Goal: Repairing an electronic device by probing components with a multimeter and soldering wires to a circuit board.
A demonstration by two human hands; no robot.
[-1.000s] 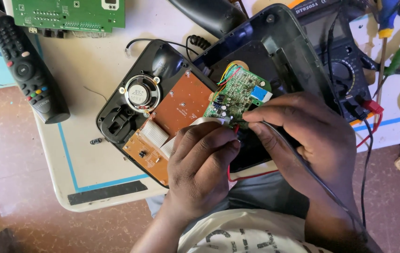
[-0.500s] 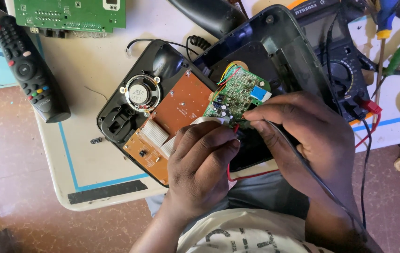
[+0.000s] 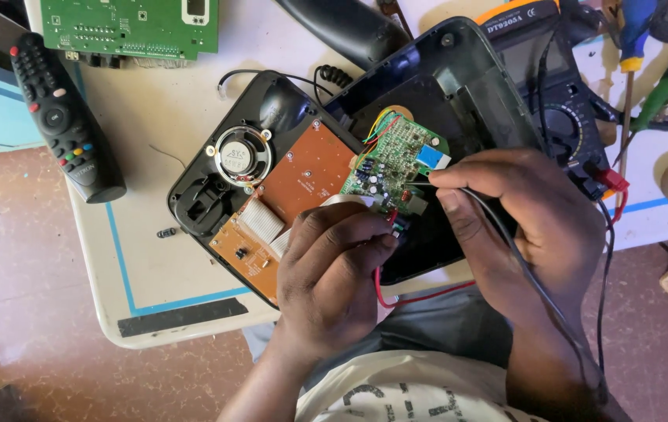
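Left hand [image 3: 330, 273] pinches a red probe [image 3: 391, 221]; right hand [image 3: 521, 227] pinches a black probe [image 3: 428, 184] on the green board [image 3: 388, 160], white-blue label [image 3: 431, 156] beside.

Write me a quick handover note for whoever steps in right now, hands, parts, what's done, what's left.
Left hand: pinches the red probe at the lower edge of the small green circuit board.
Right hand: holds the black probe lead, fingertips at the board's right side.
Parts: opened black phone casing on the table; speaker and brown board exposed; multimeter behind the right hand.
Done: casing open, probes on the board.
Left: the meter's display is not readable here; casing not closed.
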